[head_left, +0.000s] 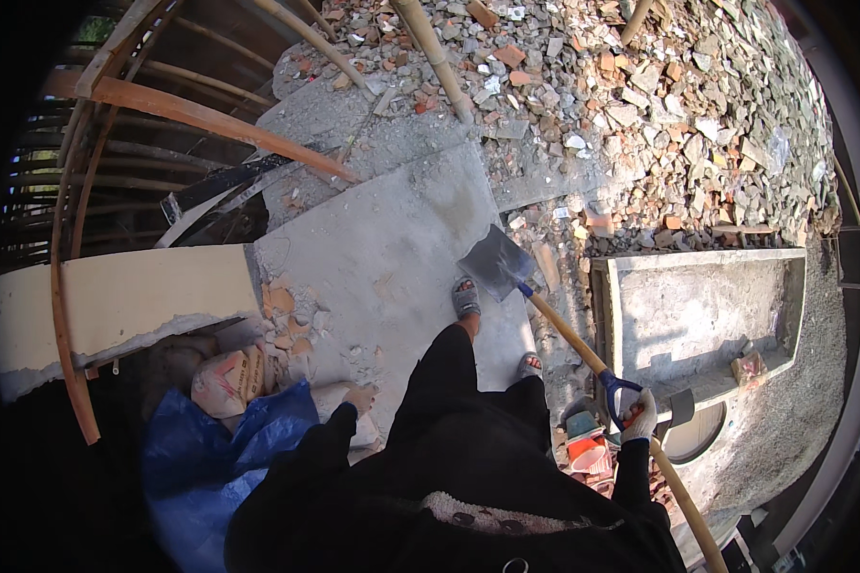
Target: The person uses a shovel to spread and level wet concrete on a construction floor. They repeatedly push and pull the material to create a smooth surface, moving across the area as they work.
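Observation:
In a pale work glove, my right hand [639, 416] grips the blue D-shaped handle of a shovel [571, 331]. Its wooden shaft slants up and left to a flat grey blade resting on the concrete slab [382, 244], just beyond my sandalled feet [465, 298]. My left hand [358, 397] hangs low beside my dark clothing, its fingers loosely apart and holding nothing visible. Nearest to it are a blue tarp [282, 420] and a filled paper sack [227, 384].
Broken brick and stone rubble [631, 105] covers the far side. At right lies a shallow concrete trough [702, 320]; a red-and-white bucket [589, 453] and a bamboo pole [688, 511] are near me. Bamboo props and an orange-brown beam [210, 119] cross the left, above a cream wall [124, 296].

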A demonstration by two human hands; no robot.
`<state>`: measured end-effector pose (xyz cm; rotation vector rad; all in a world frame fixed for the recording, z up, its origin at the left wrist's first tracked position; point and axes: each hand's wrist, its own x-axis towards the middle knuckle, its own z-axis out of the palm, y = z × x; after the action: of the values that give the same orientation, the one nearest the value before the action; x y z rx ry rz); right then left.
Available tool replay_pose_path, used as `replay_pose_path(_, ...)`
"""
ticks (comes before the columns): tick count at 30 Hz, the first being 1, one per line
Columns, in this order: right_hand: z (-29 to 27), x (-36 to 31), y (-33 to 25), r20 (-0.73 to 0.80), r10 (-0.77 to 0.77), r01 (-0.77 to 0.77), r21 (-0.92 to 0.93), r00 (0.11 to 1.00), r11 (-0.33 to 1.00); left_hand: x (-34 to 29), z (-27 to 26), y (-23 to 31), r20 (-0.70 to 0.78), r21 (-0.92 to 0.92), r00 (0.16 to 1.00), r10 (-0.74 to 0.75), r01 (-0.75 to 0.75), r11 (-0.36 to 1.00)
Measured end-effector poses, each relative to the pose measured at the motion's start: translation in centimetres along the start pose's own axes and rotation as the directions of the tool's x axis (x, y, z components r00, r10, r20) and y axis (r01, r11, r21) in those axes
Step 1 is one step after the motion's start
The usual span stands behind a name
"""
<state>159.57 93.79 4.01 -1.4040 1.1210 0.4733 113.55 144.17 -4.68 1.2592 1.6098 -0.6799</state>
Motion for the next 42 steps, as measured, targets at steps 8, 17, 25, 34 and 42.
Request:
replay_pose_path(8,16.3,-17.5,-1.9,0.341,-0.107,0.068,0.124,0.934,0.990,-2.5,9.8,29.5,0.516,0.182,0.790,0.331,-0.478,0.859)
replay_pose_path(17,8.8,-13.2,1.8,0.438,-0.107,-0.012,0.259,0.893,0.966,-13.8,36.6,27.9,0.703,-0.693,0.660,0.264,0.552,0.464)
replay_pose_path(25,-10.2,-9.5,7.2,-0.159,0.125,-0.113,0.085,0.979,0.990,-19.8,51.9,16.0,0.622,-0.634,0.781,0.058,0.459,0.623)
replay_pose_path(34,-0.6,-7.5,-0.8,0.044,-0.190,0.195,-0.134,0.981,0.972,-17.9,50.0,25.8,0.572,-0.774,0.793,0.207,0.439,0.457)
replay_pose_path(42,8.7,0.5,-11.6,0.252,-0.152,0.214,-0.237,0.956,0.948,-11.0,52.9,40.3,0.536,-0.812,0.810,0.240,0.416,0.410)
